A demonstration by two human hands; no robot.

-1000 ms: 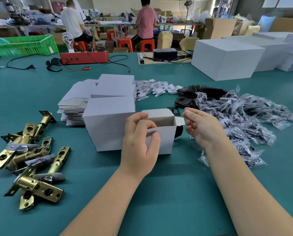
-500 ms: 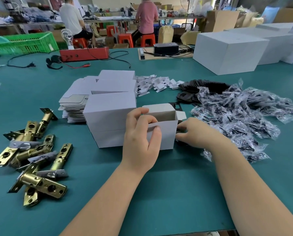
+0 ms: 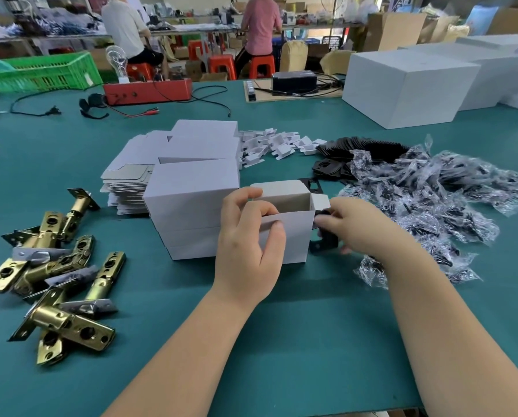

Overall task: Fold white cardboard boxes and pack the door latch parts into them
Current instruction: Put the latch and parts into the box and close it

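While our left hand [image 3: 248, 236] pinches the near wall of the small open white cardboard box [image 3: 284, 224] at frame centre, thumb outside and fingers curled over the rim into the cavity, the box mouth faces up with lid flap standing at the back. Our right hand [image 3: 360, 227] sits just right of the box, fingers curled around a flat black metal latch plate [image 3: 323, 245] that stands on edge against the box's right wall, touching the green table mat [image 3: 281, 341]. So the plate lies right of and below the opening; we judge the next move is lift, then left and down into the mouth. Right hand is clearly nearer the plate; left only steadies. Long axis of the plate looks roughly vertical, partly hidden by fingers. Brass tubular door latches [image 3: 56, 278] lie lower left, well apart from the box, nearer the left hand. Bagged black parts [image 3: 432, 200] pile right.
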